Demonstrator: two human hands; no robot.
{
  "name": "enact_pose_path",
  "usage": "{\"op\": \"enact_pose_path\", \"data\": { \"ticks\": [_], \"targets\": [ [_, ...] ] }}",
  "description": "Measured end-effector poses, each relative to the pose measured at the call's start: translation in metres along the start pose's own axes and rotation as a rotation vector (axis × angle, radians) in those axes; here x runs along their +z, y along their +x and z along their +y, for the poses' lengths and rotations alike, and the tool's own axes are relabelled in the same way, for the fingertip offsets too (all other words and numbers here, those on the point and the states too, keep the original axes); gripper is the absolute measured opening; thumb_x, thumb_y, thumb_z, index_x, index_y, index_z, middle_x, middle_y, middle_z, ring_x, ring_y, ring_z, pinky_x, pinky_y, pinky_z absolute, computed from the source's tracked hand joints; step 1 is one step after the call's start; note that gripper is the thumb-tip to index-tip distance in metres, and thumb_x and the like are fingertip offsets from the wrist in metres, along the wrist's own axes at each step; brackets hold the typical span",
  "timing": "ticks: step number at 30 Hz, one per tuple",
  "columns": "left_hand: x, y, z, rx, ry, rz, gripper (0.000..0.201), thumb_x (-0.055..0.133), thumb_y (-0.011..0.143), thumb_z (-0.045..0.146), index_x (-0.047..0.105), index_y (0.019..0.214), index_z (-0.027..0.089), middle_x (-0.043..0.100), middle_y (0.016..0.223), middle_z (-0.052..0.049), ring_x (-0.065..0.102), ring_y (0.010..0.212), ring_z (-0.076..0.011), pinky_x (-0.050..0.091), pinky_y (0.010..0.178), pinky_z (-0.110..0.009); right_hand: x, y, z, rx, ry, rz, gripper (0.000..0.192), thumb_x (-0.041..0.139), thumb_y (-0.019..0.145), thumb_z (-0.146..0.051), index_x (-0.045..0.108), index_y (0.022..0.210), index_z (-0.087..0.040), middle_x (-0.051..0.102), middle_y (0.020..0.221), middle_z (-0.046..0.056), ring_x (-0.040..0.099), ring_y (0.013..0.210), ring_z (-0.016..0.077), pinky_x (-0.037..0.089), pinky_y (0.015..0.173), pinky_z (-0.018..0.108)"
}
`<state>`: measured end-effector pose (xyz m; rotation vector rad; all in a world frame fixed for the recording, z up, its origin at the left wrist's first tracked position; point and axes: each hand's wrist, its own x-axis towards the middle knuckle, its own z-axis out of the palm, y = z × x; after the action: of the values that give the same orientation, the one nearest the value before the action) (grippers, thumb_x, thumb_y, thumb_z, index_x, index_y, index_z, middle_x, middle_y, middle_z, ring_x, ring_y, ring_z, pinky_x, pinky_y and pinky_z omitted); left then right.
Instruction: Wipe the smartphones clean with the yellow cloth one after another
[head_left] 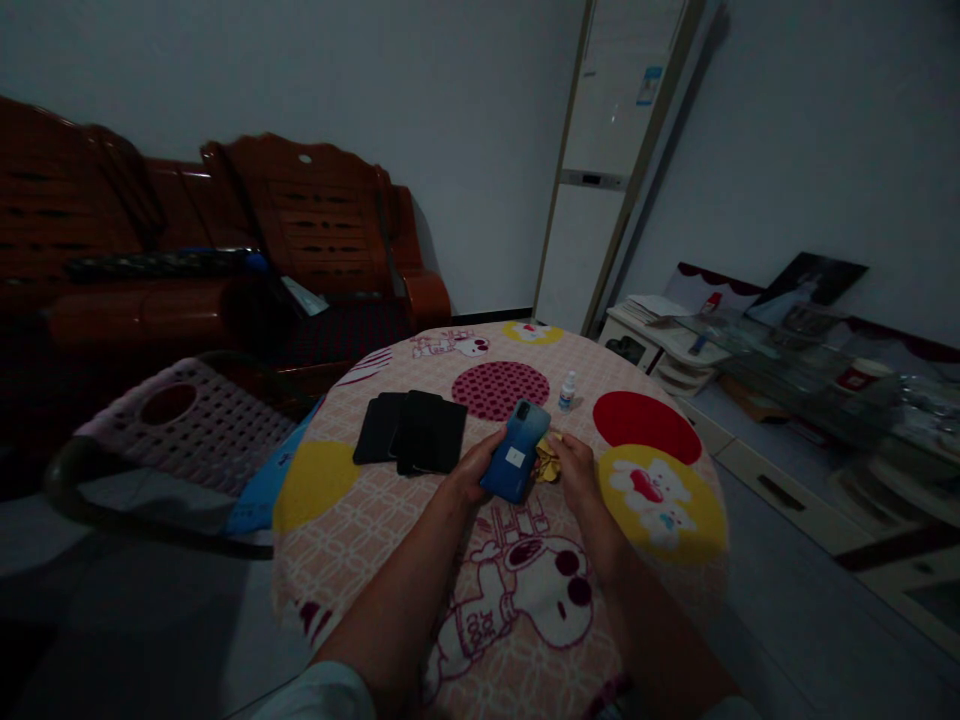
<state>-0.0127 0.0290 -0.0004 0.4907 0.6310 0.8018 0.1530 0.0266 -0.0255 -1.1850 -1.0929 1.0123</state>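
Note:
A blue smartphone, its back facing up with a small white label on it, is gripped along its left side by my left hand. My right hand pinches a crumpled yellow cloth close to the phone's right edge; whether the cloth touches the phone I cannot tell. Beyond my hands, a small white bottle with a blue label stands upright. To the left lie dark flat tablet-like devices, partly overlapping.
Under everything is a round table with a patterned cloth. A woven chair stands at its left, wooden seating behind. On the right are a low cabinet with a glass top and a tall white air conditioner.

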Motion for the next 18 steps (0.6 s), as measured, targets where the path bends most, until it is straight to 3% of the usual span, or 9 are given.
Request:
{"op": "enact_pose_path", "data": {
  "ticks": [3,7,10,14,18],
  "targets": [
    [-0.004,0.003,0.002,0.027,-0.028,-0.047,0.050,0.039,0.093,0.044,0.059,0.114,0.004,0.069,0.094,-0.020,0.069,0.081,-0.0259,0.053,0.077,-0.039,-0.001,0.003,0.002,0.099,0.116,0.027,0.032,0.066,0.065,-0.041,0.067,0.082,-0.014,0.067,0.062,0.001,0.056,0.047,0.0137,0.045,0.045,0.024],
    [-0.006,0.005,0.003,0.047,-0.054,-0.084,0.051,0.037,0.093,0.044,0.058,0.116,0.003,0.069,0.097,-0.020,0.068,0.084,-0.0266,0.052,0.079,-0.040,-0.007,0.007,0.000,0.045,0.103,0.169,0.034,0.065,0.063,-0.033,0.069,0.090,-0.013,0.068,0.070,0.002,0.059,0.056,0.0157,0.048,0.052,0.026],
    [-0.004,0.003,0.001,-0.005,-0.053,-0.054,0.052,0.038,0.092,0.046,0.058,0.115,0.004,0.069,0.096,-0.020,0.068,0.083,-0.0271,0.052,0.079,-0.040,-0.011,0.006,-0.009,-0.151,-0.110,0.229,0.029,0.063,0.067,-0.031,0.070,0.090,-0.016,0.070,0.081,0.004,0.062,0.070,0.0185,0.051,0.063,0.030],
    [-0.001,0.001,-0.002,-0.065,-0.056,-0.039,0.051,0.041,0.092,0.046,0.058,0.114,0.003,0.069,0.092,-0.020,0.069,0.080,-0.0266,0.053,0.076,-0.039,-0.008,-0.003,-0.022,-0.503,-0.477,0.085,0.023,0.052,0.076,-0.019,0.072,0.088,-0.019,0.065,0.087,0.006,0.061,0.083,0.0188,0.049,0.076,0.031],
    [-0.002,0.003,-0.003,-0.047,-0.053,0.016,0.045,0.043,0.092,0.042,0.057,0.115,0.006,0.071,0.088,-0.017,0.069,0.074,-0.0249,0.054,0.074,-0.039,-0.001,-0.011,-0.021,-0.588,-0.754,-0.027,0.030,0.048,0.080,-0.013,0.070,0.099,-0.021,0.059,0.088,0.006,0.058,0.081,0.0173,0.048,0.073,0.028]
  ]
}}
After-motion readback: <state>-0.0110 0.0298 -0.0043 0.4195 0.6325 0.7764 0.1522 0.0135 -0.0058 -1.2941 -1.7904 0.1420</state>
